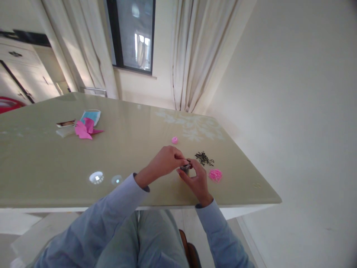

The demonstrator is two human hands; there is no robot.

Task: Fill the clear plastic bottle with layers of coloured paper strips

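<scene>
Two pale curtains frame the far side of the room. Far left, a whitish cabinet with dark fittings, something red below it at the edge of view. Next, a dark-framed window between the curtains; then a plain, light wall along the right.

Desk: greenish-beige, glossy, pale edge; bright round reflections near left, whitish leafy pattern toward the far right corner. On its left part, a flat printed item, a blue face mask, and a crumpled pink piece overlapping the mask.

Right of centre, near edge: left hand, fingertips drawn together in a pinch at the mouth of a small dark container; cannot tell what, if anything, sits between them. Container lies between both hands, mostly hidden. Right hand grips it, thumb on the near side, fingers behind. Small pink round object just beyond the left hand. Black heap of small pieces beside the right hand; bright pink heap farther right, nearer the edge.
</scene>
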